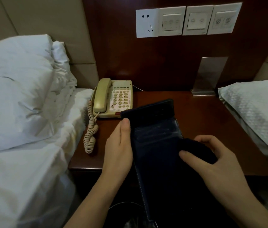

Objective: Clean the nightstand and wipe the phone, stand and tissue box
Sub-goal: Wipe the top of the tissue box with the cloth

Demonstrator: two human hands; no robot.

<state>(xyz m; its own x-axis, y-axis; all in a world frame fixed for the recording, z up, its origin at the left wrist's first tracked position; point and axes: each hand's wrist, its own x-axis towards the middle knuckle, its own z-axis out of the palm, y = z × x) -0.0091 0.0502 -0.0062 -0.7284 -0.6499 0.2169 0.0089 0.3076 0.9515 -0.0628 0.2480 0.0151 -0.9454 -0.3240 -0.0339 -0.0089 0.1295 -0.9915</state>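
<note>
A dark navy tissue box with white stitching is held up over the front of the brown nightstand. My left hand grips its left side. My right hand presses a dark cloth against the box's right side. A beige corded phone rests at the back left of the nightstand, handset on its cradle, coiled cord trailing toward the front. A clear stand with a metal base is upright at the back right.
White pillows and bedding press against the nightstand's left edge. Another bed's pillow overlaps its right edge. A wooden panel behind carries a socket and switches. A dark bin sits on the floor below.
</note>
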